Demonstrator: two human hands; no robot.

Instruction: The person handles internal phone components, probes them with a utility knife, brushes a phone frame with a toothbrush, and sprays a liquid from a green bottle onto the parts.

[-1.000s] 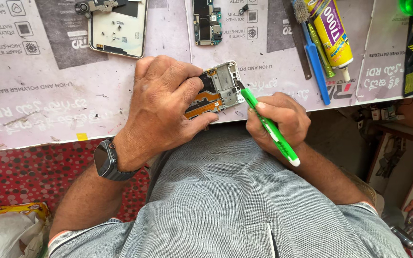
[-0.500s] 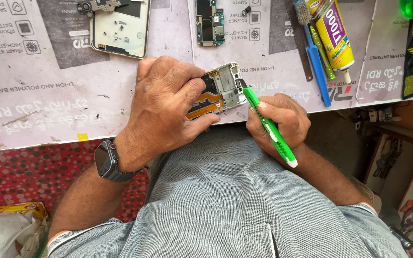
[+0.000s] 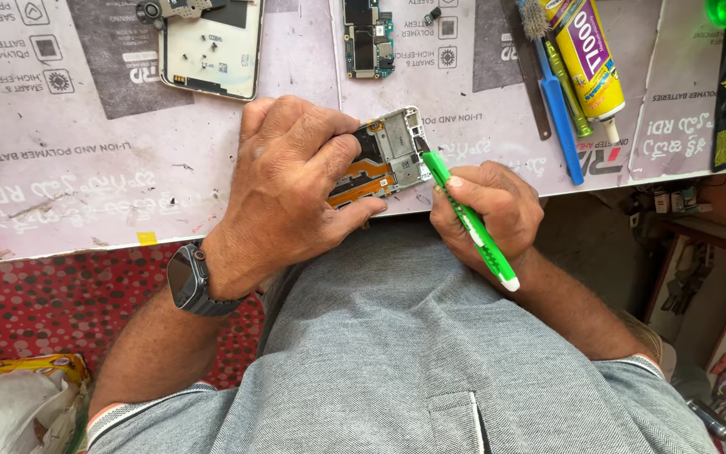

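My left hand (image 3: 296, 185) grips an opened phone frame (image 3: 392, 155) with a silver shield and orange flex cable, holding it at the near edge of the work mat. My right hand (image 3: 489, 206) holds a green and white tool (image 3: 468, 219) like a pen, its tip touching the frame's right edge. A dark watch (image 3: 186, 282) sits on my left wrist.
On the printed mat (image 3: 86, 168) lie a white phone back panel (image 3: 212, 46), a green circuit board (image 3: 369, 34), a yellow glue tube (image 3: 586, 59), a blue pry tool (image 3: 560, 118) and a brush. Red dotted cloth (image 3: 35, 311) lies at left.
Both hands and the phone frame stay nearly in place; the green tool's tip has shifted very slightly along the frame's right edge.
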